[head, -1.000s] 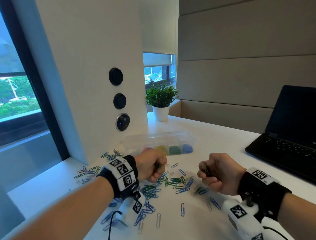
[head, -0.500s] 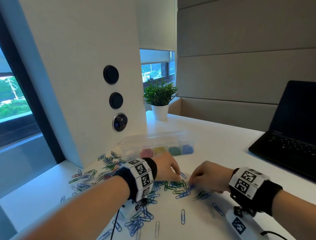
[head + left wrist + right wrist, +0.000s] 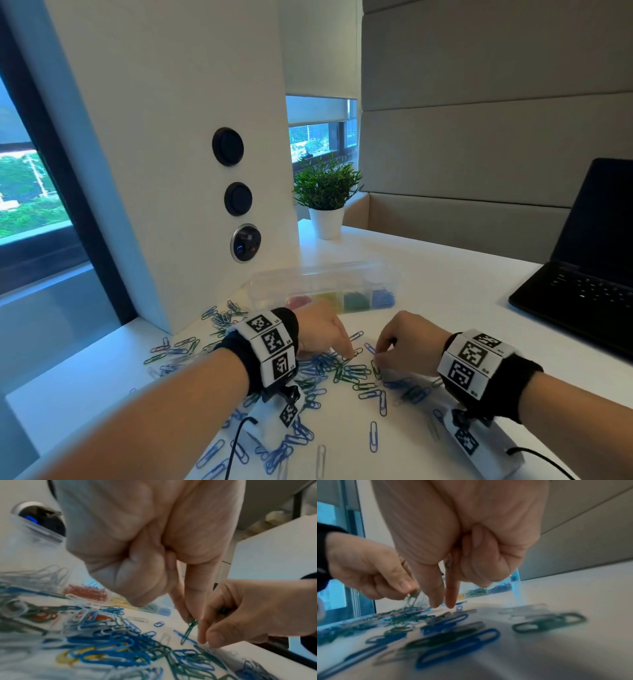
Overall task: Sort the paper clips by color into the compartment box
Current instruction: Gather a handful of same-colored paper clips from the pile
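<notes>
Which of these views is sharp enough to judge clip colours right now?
Head view: sharp, even daylight, wide-angle bending at the edges. Left wrist view: green clip at the left hand's fingertips readable, pile on the left smeared. Right wrist view: near clips heavily blurred, right hand soft.

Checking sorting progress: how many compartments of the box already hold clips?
4, left to right in the compartment box: red clips, yellow clips, green clips, blue clips. The left hand may hide more.
</notes>
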Demonstrator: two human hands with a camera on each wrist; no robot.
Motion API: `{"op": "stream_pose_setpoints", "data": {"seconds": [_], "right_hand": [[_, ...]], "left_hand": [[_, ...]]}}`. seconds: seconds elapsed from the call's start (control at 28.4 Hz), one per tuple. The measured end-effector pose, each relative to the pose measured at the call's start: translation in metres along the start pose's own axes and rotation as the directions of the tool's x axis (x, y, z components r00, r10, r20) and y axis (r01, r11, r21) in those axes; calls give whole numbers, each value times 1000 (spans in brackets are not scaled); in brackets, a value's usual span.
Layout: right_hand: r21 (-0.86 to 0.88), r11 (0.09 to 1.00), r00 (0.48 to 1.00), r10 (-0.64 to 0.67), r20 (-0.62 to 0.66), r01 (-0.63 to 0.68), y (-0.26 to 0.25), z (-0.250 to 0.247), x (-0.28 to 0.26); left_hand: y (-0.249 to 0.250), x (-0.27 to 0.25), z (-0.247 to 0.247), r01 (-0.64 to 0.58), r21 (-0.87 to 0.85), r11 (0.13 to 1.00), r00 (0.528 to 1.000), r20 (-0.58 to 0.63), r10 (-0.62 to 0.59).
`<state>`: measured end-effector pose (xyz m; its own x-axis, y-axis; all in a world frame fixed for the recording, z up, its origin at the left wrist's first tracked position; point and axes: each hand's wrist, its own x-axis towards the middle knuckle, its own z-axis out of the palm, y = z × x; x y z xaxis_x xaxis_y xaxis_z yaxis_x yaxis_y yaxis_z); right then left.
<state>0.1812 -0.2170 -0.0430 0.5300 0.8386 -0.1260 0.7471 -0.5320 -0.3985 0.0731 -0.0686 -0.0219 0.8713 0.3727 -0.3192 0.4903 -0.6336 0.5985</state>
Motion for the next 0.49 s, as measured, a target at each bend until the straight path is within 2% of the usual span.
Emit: {"op": "stream_pose_setpoints", "data": {"seconds": [0.11,0.18,0.39,0.49], "right_hand": [[-80,996,999,32,18,-30,-8,7,8],[-114,993,998,39,43,-34,-13,8,10],[-124,992,994,46,95,-34,-11,6,11],[-119,993,993,39,116,-25,-8,5,9]], "left_hand": [[-5,-4,0,174,-183,968,985,17,-174],[-7,-4,-1,243,-272,931,970,57,-237],[-8,-5,-4,307,-343,888,952,122,-282],[-11,-8,-8,337,-508,792,941,213,-264]]}}
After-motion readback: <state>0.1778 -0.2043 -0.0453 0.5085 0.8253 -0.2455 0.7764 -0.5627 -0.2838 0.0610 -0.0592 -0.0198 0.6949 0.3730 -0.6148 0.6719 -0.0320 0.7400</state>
